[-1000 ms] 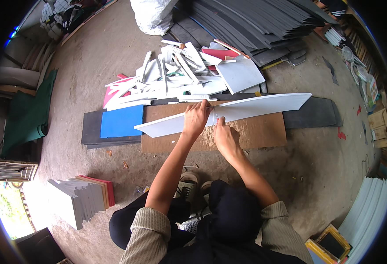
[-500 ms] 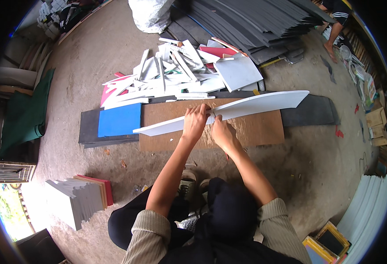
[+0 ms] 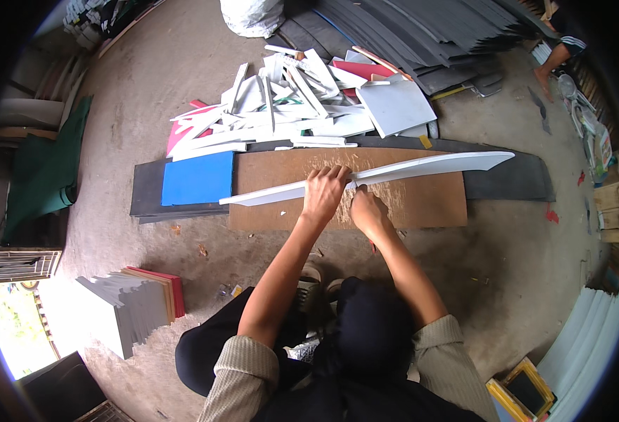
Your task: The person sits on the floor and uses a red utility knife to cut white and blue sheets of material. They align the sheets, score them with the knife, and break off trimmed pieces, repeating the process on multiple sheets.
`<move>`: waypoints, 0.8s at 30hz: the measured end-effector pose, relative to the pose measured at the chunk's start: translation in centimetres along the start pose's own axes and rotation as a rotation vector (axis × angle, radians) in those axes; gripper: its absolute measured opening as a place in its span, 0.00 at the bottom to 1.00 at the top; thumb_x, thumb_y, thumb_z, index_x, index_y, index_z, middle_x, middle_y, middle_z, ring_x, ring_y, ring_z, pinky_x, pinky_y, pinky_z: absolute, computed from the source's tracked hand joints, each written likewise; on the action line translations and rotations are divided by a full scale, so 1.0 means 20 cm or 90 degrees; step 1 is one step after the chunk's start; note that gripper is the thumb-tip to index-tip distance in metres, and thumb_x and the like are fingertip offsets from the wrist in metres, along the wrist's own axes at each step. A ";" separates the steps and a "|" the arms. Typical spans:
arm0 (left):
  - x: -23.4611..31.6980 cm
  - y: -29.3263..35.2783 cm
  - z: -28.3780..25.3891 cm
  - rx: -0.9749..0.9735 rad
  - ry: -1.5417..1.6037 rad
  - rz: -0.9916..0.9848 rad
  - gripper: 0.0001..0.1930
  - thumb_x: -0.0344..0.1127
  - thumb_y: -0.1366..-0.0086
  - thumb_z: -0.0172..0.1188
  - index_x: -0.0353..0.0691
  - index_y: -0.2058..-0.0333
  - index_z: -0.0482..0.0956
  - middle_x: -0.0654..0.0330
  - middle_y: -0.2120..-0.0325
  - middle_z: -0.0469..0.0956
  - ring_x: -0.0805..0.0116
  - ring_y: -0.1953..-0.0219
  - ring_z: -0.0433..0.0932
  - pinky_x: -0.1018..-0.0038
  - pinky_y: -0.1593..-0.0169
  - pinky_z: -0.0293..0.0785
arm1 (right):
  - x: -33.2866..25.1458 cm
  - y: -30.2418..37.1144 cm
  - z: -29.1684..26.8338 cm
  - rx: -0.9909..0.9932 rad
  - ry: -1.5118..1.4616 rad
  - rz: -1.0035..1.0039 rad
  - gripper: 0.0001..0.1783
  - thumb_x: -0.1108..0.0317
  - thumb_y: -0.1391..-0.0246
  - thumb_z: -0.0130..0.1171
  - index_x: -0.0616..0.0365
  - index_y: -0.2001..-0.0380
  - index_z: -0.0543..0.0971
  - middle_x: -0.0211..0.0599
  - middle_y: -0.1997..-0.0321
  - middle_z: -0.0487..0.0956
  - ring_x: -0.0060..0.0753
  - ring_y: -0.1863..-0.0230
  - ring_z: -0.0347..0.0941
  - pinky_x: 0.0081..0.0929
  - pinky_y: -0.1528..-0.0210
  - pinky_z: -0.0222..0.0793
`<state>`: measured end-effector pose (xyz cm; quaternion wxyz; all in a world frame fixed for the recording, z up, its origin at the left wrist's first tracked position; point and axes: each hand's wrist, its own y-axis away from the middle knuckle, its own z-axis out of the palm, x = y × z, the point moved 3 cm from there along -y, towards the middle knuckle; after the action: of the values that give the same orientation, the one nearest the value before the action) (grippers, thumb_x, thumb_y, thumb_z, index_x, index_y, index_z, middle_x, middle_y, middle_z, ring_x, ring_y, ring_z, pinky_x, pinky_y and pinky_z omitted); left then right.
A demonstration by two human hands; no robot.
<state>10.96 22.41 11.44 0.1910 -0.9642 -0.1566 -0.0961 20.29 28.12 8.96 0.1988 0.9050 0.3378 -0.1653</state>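
A long white foam-like sheet (image 3: pixel 436 165) stands on edge, slanting across a worn brown board (image 3: pixel 422 204). My left hand (image 3: pixel 326 188) grips the middle of the sheet, its fingers bent over the top edge. Close beside it on the right, my right hand (image 3: pixel 370 211) is closed low against the sheet's near face. What its fingers hold is hidden; a small red bit (image 3: pixel 373 247) shows below that wrist, and I cannot tell whether it belongs to the held thing. A blue sheet (image 3: pixel 197 178) lies left of the board, on dark grey sheets (image 3: pixel 147 190).
Beyond the board lies a heap of white offcuts (image 3: pixel 281 105) with pink and red pieces. Dark sheets (image 3: pixel 408 42) and a white sack (image 3: pixel 253 15) are behind it. A stack of grey and red sheets (image 3: pixel 133 309) stands near left. Another person's leg (image 3: pixel 552 67) shows far right.
The whole view has shifted slightly rightward. My left hand's fingers now lie flatter across the sheet's top edge. My right hand stays low against the sheet, close beside the left.
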 end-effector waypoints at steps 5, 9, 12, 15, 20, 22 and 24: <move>-0.02 0.02 -0.01 -0.009 0.015 -0.013 0.07 0.35 0.46 0.54 0.43 0.68 0.73 0.63 0.74 0.75 0.68 0.69 0.75 0.73 0.66 0.68 | 0.10 -0.04 0.26 -0.008 0.020 -0.012 0.09 0.71 0.52 0.44 0.66 0.69 0.66 0.53 0.76 0.76 0.49 0.72 0.76 0.40 0.72 0.71; -0.02 -0.03 -0.01 0.004 0.016 -0.001 0.07 0.36 0.46 0.55 0.42 0.68 0.73 0.62 0.74 0.75 0.67 0.70 0.75 0.72 0.67 0.69 | 0.20 -0.03 0.43 0.030 0.070 0.005 0.09 0.67 0.50 0.45 0.64 0.70 0.65 0.49 0.82 0.76 0.47 0.77 0.76 0.40 0.75 0.72; -0.04 -0.04 0.01 -0.002 0.023 0.007 0.08 0.36 0.46 0.55 0.42 0.68 0.72 0.61 0.75 0.75 0.66 0.72 0.76 0.71 0.67 0.69 | 0.24 -0.01 0.48 0.047 0.093 0.031 0.10 0.63 0.45 0.42 0.60 0.70 0.65 0.47 0.84 0.75 0.46 0.78 0.75 0.40 0.76 0.71; -0.05 -0.05 0.01 -0.009 0.034 0.002 0.09 0.37 0.46 0.55 0.42 0.67 0.72 0.61 0.75 0.75 0.65 0.71 0.76 0.69 0.66 0.69 | 0.28 0.01 0.43 0.017 0.086 0.015 0.12 0.62 0.44 0.40 0.60 0.67 0.66 0.48 0.83 0.75 0.47 0.77 0.75 0.41 0.76 0.70; -0.08 -0.07 -0.05 -0.030 0.042 0.032 0.08 0.38 0.45 0.54 0.43 0.67 0.72 0.61 0.71 0.75 0.64 0.68 0.75 0.68 0.63 0.68 | 0.34 0.00 0.20 -0.046 0.079 0.034 0.16 0.60 0.44 0.38 0.62 0.64 0.68 0.52 0.78 0.76 0.50 0.71 0.74 0.45 0.69 0.68; -0.12 -0.08 -0.12 -0.062 0.073 0.018 0.09 0.38 0.44 0.53 0.43 0.65 0.72 0.61 0.67 0.73 0.62 0.66 0.75 0.68 0.60 0.68 | 0.33 -0.01 0.08 -0.029 0.021 0.042 0.18 0.58 0.45 0.38 0.63 0.66 0.69 0.54 0.76 0.75 0.53 0.70 0.73 0.46 0.66 0.67; -0.16 -0.12 -0.27 -0.051 0.120 0.023 0.11 0.39 0.43 0.53 0.40 0.65 0.73 0.56 0.66 0.72 0.57 0.67 0.74 0.66 0.61 0.70 | 0.26 -0.01 -0.12 0.029 -0.033 -0.011 0.19 0.57 0.45 0.38 0.63 0.66 0.69 0.55 0.75 0.75 0.55 0.70 0.73 0.45 0.67 0.66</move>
<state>6.41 21.47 16.33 0.1682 -0.9605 -0.1164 -0.1889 24.28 32.29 8.59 0.1859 0.9018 0.3362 -0.1981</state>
